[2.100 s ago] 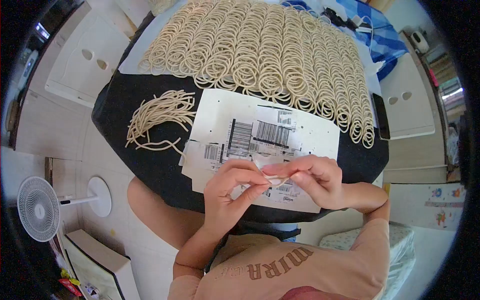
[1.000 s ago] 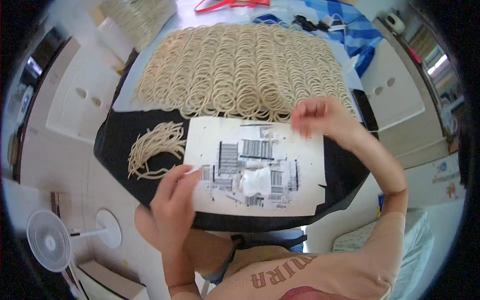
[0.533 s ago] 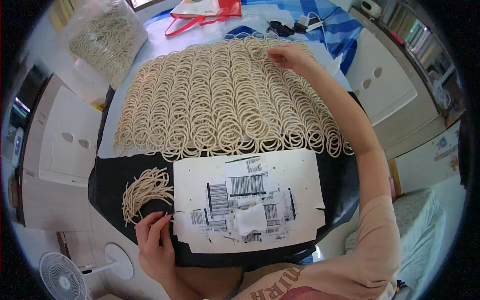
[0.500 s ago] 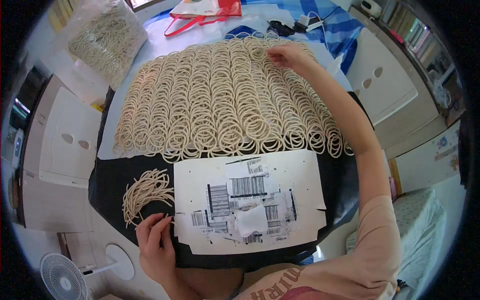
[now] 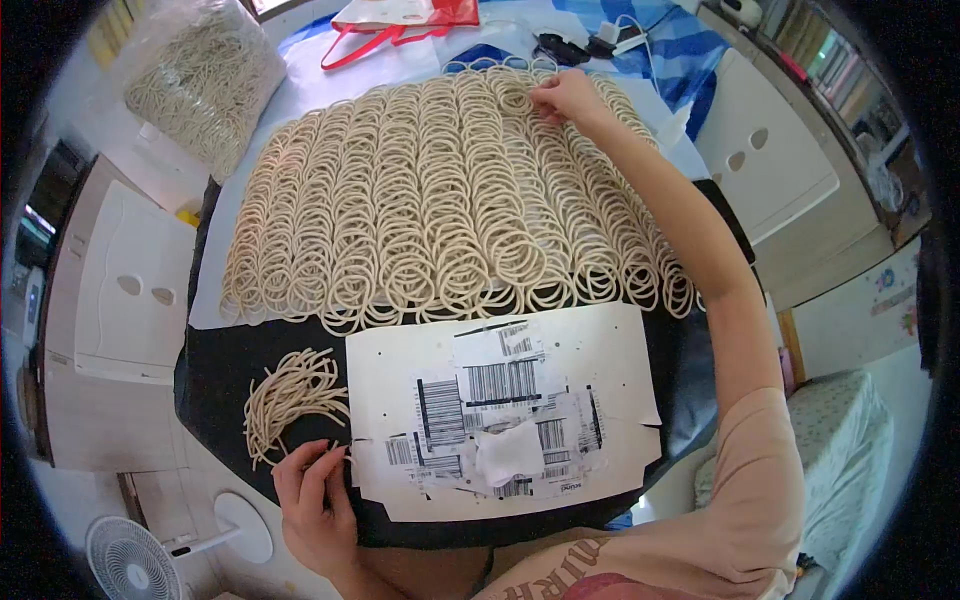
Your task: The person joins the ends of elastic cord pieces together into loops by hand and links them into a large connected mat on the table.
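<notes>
Many cream-coloured cord rings (image 5: 455, 190) lie overlapping in long columns over a pale sheet. At the far end of these columns, my right hand (image 5: 572, 97) has its fingertips pinched at the edge of a ring (image 5: 513, 96). My left hand (image 5: 318, 505) is low on the left, its fingers pinched around the end of a short cream cord piece, mostly hidden by them. Just beyond it a curved pile of loose cord pieces (image 5: 290, 400) rests on the black table cover (image 5: 225, 350). To its right is a cardboard sheet (image 5: 400, 350) with barcode labels and a white pad (image 5: 508, 452).
A clear plastic bag (image 5: 200, 90) full of cream cord pieces stands at the back left. Behind the rings are a red and white bag (image 5: 405, 15), a black item (image 5: 565, 48) and a white charger with a cable (image 5: 625, 38). A fan (image 5: 135, 560) stands at lower left.
The view has shifted slightly. My right hand stays at the far rings, its fingers drawn closer together. My left hand keeps its place beside the loose pile.
</notes>
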Motion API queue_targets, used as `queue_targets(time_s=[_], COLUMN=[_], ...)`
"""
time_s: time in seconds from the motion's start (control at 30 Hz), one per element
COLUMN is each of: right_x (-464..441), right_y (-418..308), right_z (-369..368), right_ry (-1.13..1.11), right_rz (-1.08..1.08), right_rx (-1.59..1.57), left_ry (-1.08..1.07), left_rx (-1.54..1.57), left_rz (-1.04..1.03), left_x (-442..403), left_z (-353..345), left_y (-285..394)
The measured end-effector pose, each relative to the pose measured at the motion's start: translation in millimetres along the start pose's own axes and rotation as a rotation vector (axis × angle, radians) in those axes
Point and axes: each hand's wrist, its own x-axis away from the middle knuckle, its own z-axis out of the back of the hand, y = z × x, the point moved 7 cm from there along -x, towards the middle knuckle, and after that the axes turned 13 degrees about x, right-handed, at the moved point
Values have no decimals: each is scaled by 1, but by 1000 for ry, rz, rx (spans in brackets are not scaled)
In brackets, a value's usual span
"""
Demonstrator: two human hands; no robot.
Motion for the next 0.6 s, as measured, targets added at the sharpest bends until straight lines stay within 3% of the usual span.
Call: queue_targets(time_s=[0.17, 0.33, 0.53, 0.6], right_x=[-5, 46, 194, 240], right_y=[-4, -47, -115, -132], right_z=[3, 11, -16, -26], right_ry=[55, 86, -159, -338], right_rz=[74, 214, 452, 446], right_rx=[74, 111, 111, -9], left_ry=[7, 12, -66, -111], left_rx=[-6, -19, 96, 173], left_rz=[-27, -16, 75, 66], left_x=[1, 1, -2, -5], left_z=[0, 2, 1, -1], left_y=[-2, 2, -2, -12])
